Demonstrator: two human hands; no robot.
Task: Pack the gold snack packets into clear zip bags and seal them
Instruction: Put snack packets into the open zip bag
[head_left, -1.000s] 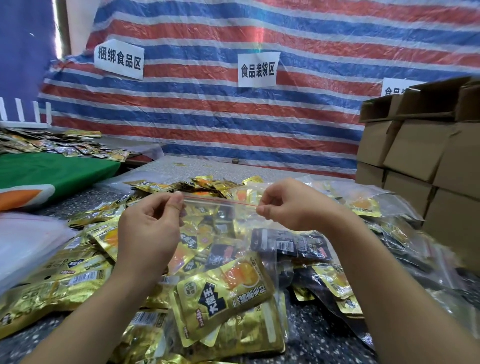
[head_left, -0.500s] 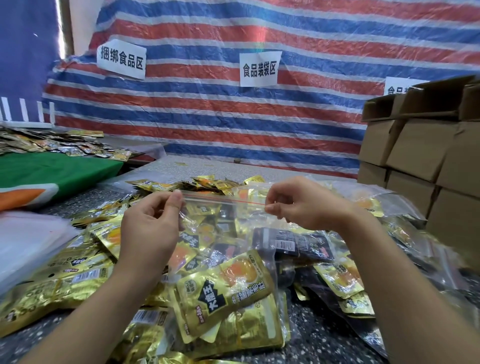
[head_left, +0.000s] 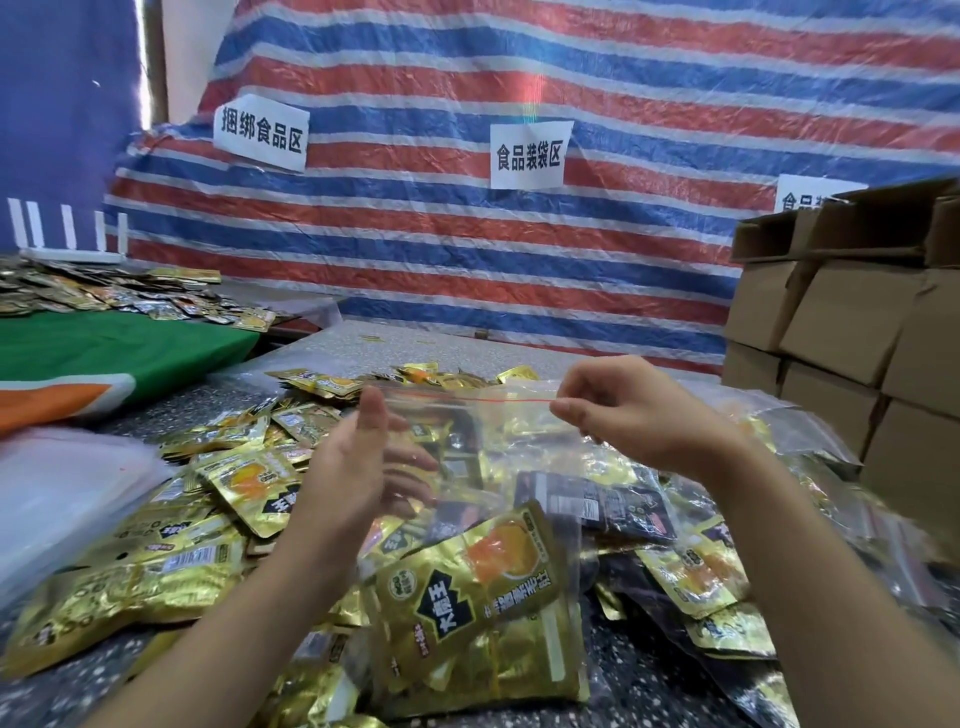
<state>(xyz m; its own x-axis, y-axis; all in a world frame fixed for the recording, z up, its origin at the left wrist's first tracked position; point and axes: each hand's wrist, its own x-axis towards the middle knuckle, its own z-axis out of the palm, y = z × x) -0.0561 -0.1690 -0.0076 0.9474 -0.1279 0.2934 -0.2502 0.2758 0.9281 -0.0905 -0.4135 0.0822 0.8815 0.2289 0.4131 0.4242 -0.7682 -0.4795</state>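
Pinching the filled clear zip bag (head_left: 483, 519) by its right corner with the right hand (head_left: 631, 413), left hand (head_left: 353, 467) spread, many gold snack packets (head_left: 171, 561) lying loose on the bench (head_left: 639, 686).

The left hand (head_left: 358, 467) has let go of the top left corner of the clear zip bag (head_left: 483, 467), which it pinched half a second ago; its fingers are now straight and spread, the palm turned toward the bag's left edge, perhaps brushing the plastic, though blur hides any contact. The right hand (head_left: 639, 410) has slid a little further right along the red zip strip (head_left: 498, 401)
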